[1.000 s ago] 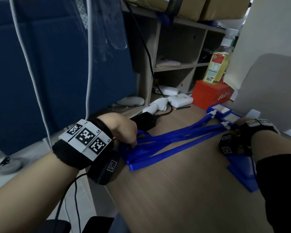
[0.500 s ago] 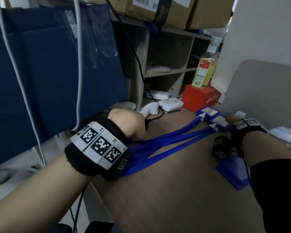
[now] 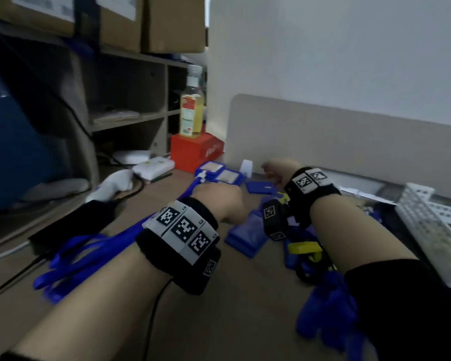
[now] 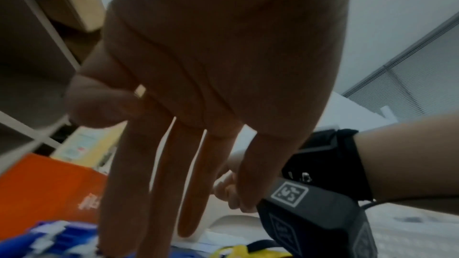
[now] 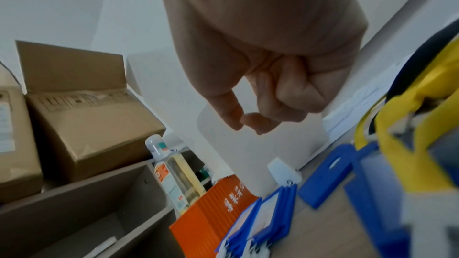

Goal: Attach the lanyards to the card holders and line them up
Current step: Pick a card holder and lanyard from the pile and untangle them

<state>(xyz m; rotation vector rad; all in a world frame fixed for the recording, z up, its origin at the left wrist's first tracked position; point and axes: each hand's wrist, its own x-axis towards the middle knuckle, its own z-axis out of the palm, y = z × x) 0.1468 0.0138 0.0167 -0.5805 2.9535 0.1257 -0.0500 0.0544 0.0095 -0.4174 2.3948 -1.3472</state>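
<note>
Blue lanyards (image 3: 94, 252) lie fanned across the wooden bench (image 3: 219, 308), their clips joined to two card holders (image 3: 219, 173) set side by side at the far edge beside the orange box (image 3: 193, 149). More loose blue card holders (image 3: 248, 238) lie near the middle of the bench, one flat by the partition (image 3: 261, 186), with a tangle of yellow and blue straps (image 3: 305, 250) under the right forearm.

The left hand (image 4: 211, 85) hovers over the finished pair with fingers straight and spread, holding nothing. The right hand (image 5: 270, 89) is lifted above the bench by the partition, its fingers curled in with thumb and forefinger tips nearly meeting; nothing shows between them.

Judging by this, two sets are attached and lined up, and the hands are between pieces. The next move likely calls for picking a loose holder and a free lanyard from the tangle, finding the clip end, and threading it through the holder's slot. Separating one strap cleanly from the heap looks the fiddly part.
</note>
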